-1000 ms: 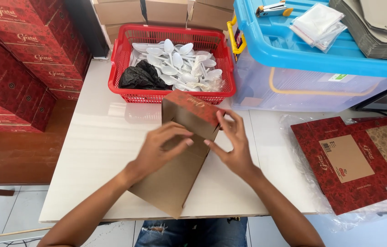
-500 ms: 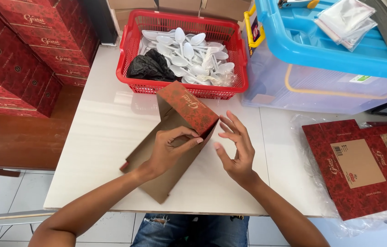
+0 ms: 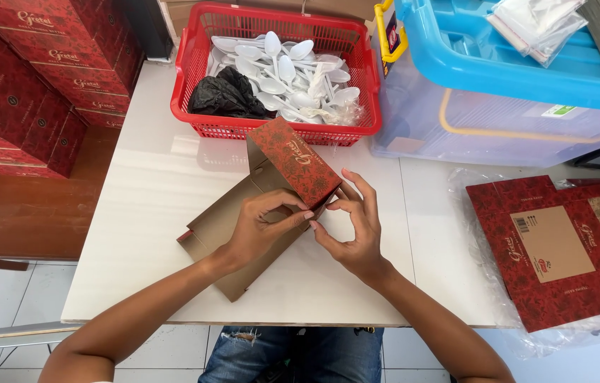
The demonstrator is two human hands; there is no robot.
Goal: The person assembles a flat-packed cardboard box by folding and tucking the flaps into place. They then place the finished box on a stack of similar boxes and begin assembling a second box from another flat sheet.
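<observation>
Head view: hands (image 3: 314,227) pinch carton (image 3: 264,206) edge.

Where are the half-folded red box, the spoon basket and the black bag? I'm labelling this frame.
half-folded red box (image 3: 293,159), head view, on its patterned red panel.
red basket (image 3: 278,129), head view, on its front wall.
black bag (image 3: 225,96), head view, on its crumpled middle.

red basket (image 3: 193,85), white spoons (image 3: 293,71), blue bin (image 3: 498,78)
</observation>
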